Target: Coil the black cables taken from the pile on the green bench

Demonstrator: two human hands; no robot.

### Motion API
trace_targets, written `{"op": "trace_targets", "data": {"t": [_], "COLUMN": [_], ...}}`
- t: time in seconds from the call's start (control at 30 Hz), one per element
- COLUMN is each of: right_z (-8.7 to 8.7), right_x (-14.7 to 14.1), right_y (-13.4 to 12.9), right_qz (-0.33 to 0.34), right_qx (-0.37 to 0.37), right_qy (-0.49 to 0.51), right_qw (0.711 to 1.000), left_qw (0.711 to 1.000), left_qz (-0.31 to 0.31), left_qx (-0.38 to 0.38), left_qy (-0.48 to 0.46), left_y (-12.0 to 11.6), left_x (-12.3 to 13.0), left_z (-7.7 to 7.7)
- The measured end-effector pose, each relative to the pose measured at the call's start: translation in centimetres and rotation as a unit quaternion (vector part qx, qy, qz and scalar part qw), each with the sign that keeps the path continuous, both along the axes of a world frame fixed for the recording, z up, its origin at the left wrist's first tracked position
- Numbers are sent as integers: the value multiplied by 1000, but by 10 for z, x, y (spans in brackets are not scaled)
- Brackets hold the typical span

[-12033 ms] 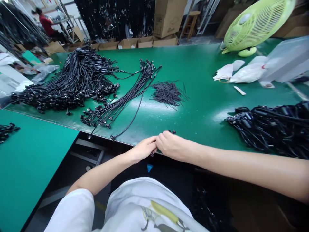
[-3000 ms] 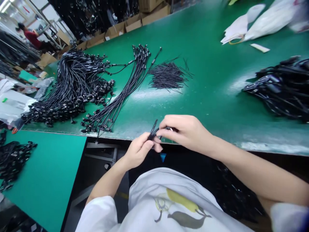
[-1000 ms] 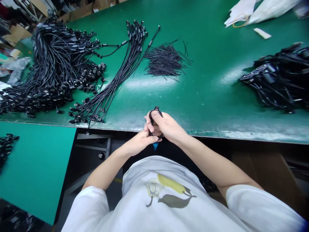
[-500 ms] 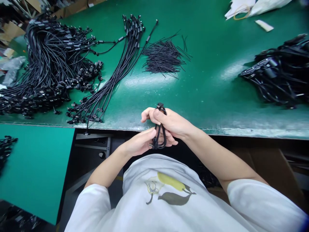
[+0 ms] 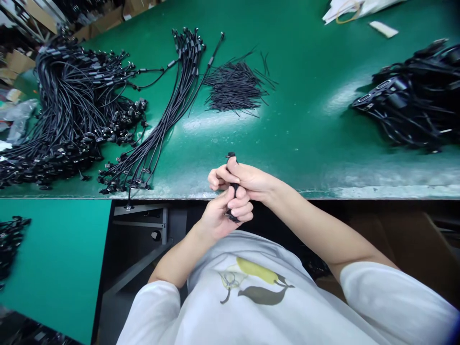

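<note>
A black cable, folded into a short bundle, is held between my two hands just past the table's front edge. My left hand wraps its fingers round the lower part of the bundle, thumb on top. Higher up, my right hand pinches the bundle between thumb and fingers. One connector end pokes out above my right thumb, and another end shows below my left fingers. The middle of the cable is mostly hidden by my fingers.
On the green table lie a large heap of black cables, a smaller cable bunch and a pile of short black ties. Coiled cables sit at the right. White bags lie at the back.
My left hand has closed round the lower loops, which hung loose before. The cable bundle is now squeezed narrower. My right hand keeps its hold near the top.
</note>
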State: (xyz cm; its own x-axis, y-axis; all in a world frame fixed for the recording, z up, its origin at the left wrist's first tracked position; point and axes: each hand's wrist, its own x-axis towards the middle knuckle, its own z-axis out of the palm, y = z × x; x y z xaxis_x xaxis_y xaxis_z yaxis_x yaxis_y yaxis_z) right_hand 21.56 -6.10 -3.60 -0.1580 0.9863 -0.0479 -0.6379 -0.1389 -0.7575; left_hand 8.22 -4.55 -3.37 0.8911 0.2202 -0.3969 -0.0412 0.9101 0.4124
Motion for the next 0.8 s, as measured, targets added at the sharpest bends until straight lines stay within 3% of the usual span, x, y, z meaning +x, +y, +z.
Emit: {"op": "trace_targets", "data": {"t": [0.07, 0.17, 0.23, 0.37, 0.6, 0.67, 0.73, 0.8], "right_z": [3, 14, 23, 33, 28, 25, 25, 27], "right_x": [3, 6, 5, 5, 5, 8, 16, 28], "right_y": [-3, -11, -15, -17, -14, -13, -16, -23], "right_qz": [-35, -141, -207, -241, -219, -217, -246, -296], "right_qx": [-18, -63, -78, -62, -52, -44, -11, 74], "right_qy": [-25, -31, -12, 17, -7, -48, -151, -332], "right_qw": [999, 987, 975, 968, 974, 974, 958, 893], "left_qw": [999, 985, 979, 986, 993, 992, 988, 976], "left_qz": [0, -11, -37, -73, -93, -82, -53, -16], "left_qx": [53, 164, 192, 145, 75, 97, 142, 206], "left_qy": [7, 48, 55, 23, 18, 27, 43, 63], "left_y": [0, 1, 1, -1, 0, 0, 1, 7], "left_x": [0, 0, 1, 4, 4, 5, 6, 7], "left_z": [-4, -8, -8, -5, 0, 0, -2, -5]}}
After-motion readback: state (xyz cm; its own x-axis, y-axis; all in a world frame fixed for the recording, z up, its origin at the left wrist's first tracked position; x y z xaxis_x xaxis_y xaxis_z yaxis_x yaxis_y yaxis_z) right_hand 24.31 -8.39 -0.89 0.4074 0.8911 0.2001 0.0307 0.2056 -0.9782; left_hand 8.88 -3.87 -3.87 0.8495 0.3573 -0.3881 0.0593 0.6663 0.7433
